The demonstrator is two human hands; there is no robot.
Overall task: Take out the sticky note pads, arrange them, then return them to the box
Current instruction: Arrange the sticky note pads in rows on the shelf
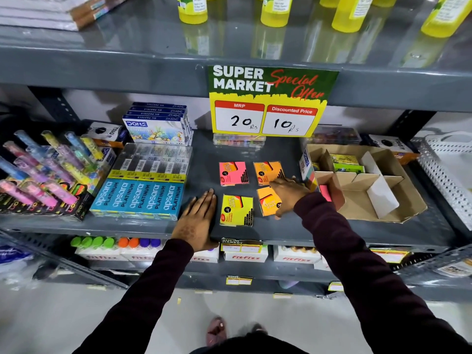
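Right hand point(287, 194) partly covers near orange pad point(268, 204), grip unclear

I have one view only, from the head-worn wide-angle camera. It looks forward and steeply down, close onto the grey middle shelf point(281, 226), which fills the centre. The upper shelf point(127, 70) runs across 12 o'clock; the floor point(76, 315) lies at 6 o'clock. Straight edges bow toward the frame borders.

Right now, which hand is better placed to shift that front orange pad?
The right hand: it already rests on the front orange pad. The left hand lies flat beyond the yellow pad.
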